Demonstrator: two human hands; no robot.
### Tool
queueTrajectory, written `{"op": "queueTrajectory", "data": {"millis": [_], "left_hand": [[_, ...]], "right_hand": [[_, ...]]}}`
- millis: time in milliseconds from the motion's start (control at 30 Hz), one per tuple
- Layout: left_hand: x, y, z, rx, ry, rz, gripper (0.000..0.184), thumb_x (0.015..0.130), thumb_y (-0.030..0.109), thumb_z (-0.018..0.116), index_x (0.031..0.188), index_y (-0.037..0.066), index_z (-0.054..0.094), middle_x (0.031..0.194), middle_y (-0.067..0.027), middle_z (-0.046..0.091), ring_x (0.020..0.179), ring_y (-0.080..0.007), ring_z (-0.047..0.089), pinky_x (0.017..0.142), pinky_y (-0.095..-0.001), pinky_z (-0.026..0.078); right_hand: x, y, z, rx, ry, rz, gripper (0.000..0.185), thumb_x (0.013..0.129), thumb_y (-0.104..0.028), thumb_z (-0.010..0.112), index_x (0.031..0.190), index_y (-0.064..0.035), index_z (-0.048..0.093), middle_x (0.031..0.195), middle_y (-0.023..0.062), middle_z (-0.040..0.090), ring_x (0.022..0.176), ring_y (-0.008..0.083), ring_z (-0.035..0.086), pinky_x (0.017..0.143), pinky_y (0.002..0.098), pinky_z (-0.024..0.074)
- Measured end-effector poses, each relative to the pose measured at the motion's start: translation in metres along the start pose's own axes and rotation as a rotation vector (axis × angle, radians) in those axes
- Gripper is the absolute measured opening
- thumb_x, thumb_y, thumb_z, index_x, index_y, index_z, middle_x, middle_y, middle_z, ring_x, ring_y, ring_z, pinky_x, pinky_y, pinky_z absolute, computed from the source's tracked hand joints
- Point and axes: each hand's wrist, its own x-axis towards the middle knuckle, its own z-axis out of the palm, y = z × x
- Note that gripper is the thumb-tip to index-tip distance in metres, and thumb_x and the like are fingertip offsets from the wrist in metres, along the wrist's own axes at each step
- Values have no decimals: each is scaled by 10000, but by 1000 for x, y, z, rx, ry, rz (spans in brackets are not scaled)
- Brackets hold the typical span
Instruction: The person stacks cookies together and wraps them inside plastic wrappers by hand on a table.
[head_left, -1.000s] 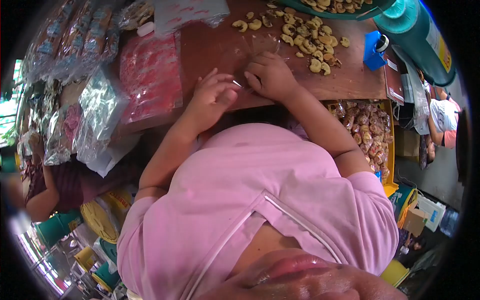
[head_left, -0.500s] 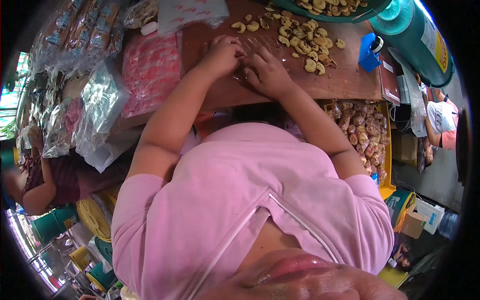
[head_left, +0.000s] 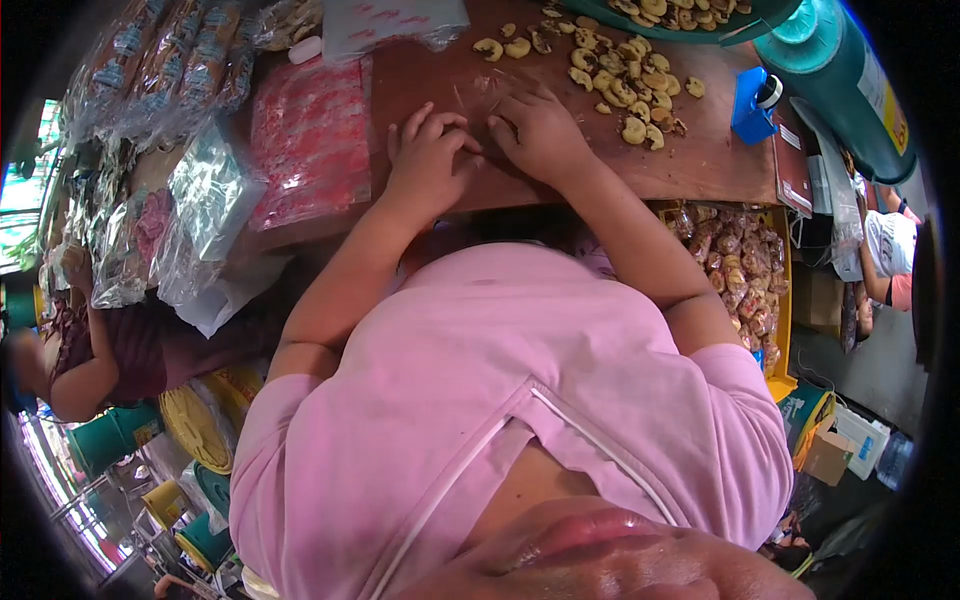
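My left hand (head_left: 428, 165) is over the brown tabletop, its fingers apart and slightly bent, with nothing visible in them. Just to its right, my right hand (head_left: 542, 130) rests low on the table with its fingers loosely bent forward. By its fingertips lies a thin, clear piece of plastic (head_left: 478, 88), hard to make out against the wood. Beyond my right hand is a loose pile of pale yellow, brown-marked dried slices (head_left: 630, 80). To the left of my left hand lies a flat stack of red-printed clear plastic wrappers (head_left: 312, 140).
A green basin (head_left: 700, 36) holding more slices stands at the far edge. A blue tape dispenser (head_left: 752, 105) and a green drum (head_left: 835, 85) are on the right. Below the table sits a yellow crate (head_left: 780, 340) of wrapped pieces. Bagged goods (head_left: 160, 60) fill the left; a person is beside them.
My left hand has drawn back toward me and away from the right hand, its fingers spreading. The right hand has shifted slightly; the whole view has moved a little.
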Motion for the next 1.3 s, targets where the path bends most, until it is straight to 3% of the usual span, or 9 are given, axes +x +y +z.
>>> {"op": "queueTrajectory", "data": {"millis": [133,333,633,833,933,1033,1067,1167,1300], "left_hand": [[22,-5,1,-64,72,147,153,910,211,661,1049,147,677,1284,-44,638,1429,-297,418,1153,-643,263],[51,-10,21,-110,66,179,247,902,187,637,1142,129,640,1277,-56,652,1320,-267,507,1059,-556,363],[67,-29,26,3,34,330,365,816,181,724,1169,190,633,1381,-39,590,1290,-295,499,1012,-589,364],[96,-43,29,144,-104,103,201,846,341,758,1002,242,680,1281,-16,594,1271,-310,481,992,-631,363],[97,-53,29,98,289,90,215,890,381,728,994,197,689,1189,-49,605,1167,-310,550,956,-573,434],[68,-22,3,-216,307,12,268,906,393,718,999,143,689,1100,-97,626,1001,-323,634,866,-492,514],[52,-4,0,-412,216,37,356,910,373,724,1105,83,654,1066,-157,660,901,-355,679,812,-442,552],[14,22,13,-518,40,25,447,913,332,733,1239,62,588,1107,-202,684,978,-379,694,835,-464,561],[19,22,3,-543,-79,-3,513,920,267,717,1328,29,520,1148,-238,684,1035,-400,683,883,-476,550]], "right_hand": [[-2,1,-5,-7,-17,-17,211,930,-228,605,929,-29,674,954,186,693,977,394,648,979,517,470],[-11,5,0,-31,27,-5,230,909,-211,627,1061,-38,625,991,203,667,925,420,620,922,511,487],[-8,-2,-18,0,-165,-21,230,930,-202,633,1096,-45,611,1087,173,626,1042,389,563,962,474,462],[-3,-2,-25,-52,-274,-81,233,919,-227,645,1087,-67,663,1102,174,627,1106,373,571,999,464,458],[0,-4,-20,-108,-340,-41,317,886,-249,669,1137,-56,672,1188,194,630,1172,380,570,1020,470,467],[20,-15,-28,-180,-633,65,417,842,-242,695,1200,-32,663,1276,229,616,1239,400,554,1043,484,472],[27,-21,-35,-201,-769,106,452,825,-234,704,1222,-22,658,1302,242,610,1260,408,547,1050,488,473],[34,-23,-54,79,-913,303,501,799,-182,709,1258,4,630,1306,270,606,1315,420,511,1075,486,460],[26,-15,-58,212,-900,301,583,850,-187,710,1372,7,541,1355,295,581,1290,441,540,1108,454,440]]}}
